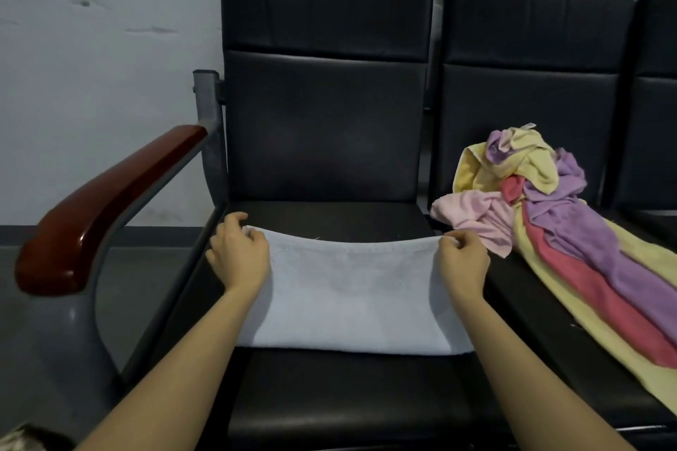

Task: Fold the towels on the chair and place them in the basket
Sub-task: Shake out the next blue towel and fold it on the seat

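A white towel [348,297] lies spread across the seat of the left black chair [329,395]. My left hand [240,253] pinches its far left corner, and my right hand [463,262] pinches its far right corner. The far edge sags slightly between the two hands, a little above the seat. On the neighbouring seat to the right lies a crumpled pile of towels [542,201] in yellow, purple, pink and red, trailing toward the front edge. No basket is in view.
The chairs form a row of black seats against a pale wall [102,48]. A red-brown armrest [102,201] on a grey metal frame stands left of the towel. A third chair [659,102] shows at the far right.
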`<state>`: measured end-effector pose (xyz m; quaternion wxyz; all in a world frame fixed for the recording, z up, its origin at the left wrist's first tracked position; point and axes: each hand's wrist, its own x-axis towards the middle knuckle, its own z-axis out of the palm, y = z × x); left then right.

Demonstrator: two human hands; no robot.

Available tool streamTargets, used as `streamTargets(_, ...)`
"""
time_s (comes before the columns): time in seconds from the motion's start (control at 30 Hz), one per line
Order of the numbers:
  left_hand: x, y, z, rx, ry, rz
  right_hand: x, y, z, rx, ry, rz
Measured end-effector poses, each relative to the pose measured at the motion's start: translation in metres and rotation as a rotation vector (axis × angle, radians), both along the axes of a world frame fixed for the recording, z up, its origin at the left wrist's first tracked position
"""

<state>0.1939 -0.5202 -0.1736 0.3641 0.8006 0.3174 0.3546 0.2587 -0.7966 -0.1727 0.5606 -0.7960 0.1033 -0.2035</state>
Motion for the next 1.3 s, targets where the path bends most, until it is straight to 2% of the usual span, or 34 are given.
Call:
streamTargets(0.17,0.020,0.008,-0.020,0.090,0.103,-0.012,0.019,0.007,-0.023,-0.118,0.114,0.033)
streamTargets(0.37,0.029,0.020,-0.044,0.224,0.366,-0.048,0.021,0.013,-0.043,-0.348,0.179,0.056)
streamTargets(0.47,0.025,0.017,-0.043,0.335,0.349,-0.086,0.019,0.018,-0.043,-0.622,0.130,0.071)
streamTargets(0.57,0.015,0.002,-0.037,0.441,0.289,-0.205,0.011,0.028,-0.045,-0.757,0.007,0.118)
streamTargets(0.67,0.004,-0.017,-0.033,0.504,0.353,-0.393,0.001,0.041,-0.046,-0.786,-0.067,0.307)
streamTargets(0.73,-0.003,-0.028,-0.033,0.545,0.482,-0.518,-0.007,0.047,-0.046,-0.793,-0.061,0.512)
streamTargets(0.87,-0.019,-0.030,-0.038,0.541,0.857,-0.660,-0.025,0.044,-0.050,-1.019,0.131,0.779)
streamTargets(0.93,-0.032,-0.029,-0.040,0.526,0.921,-0.689,-0.036,0.039,-0.050,-1.058,0.177,0.810)
streamTargets(1.13,-0.071,-0.031,-0.035,0.556,0.912,-0.724,-0.071,0.034,-0.043,-1.007,0.163,0.825)
streamTargets(1.2,-0.080,-0.028,-0.032,0.522,0.841,-0.706,-0.078,0.036,-0.042,-1.017,0.137,0.803)
streamTargets(1.3,-0.086,-0.019,-0.025,0.509,0.717,-0.571,-0.084,0.044,-0.040,-1.004,0.072,0.752)
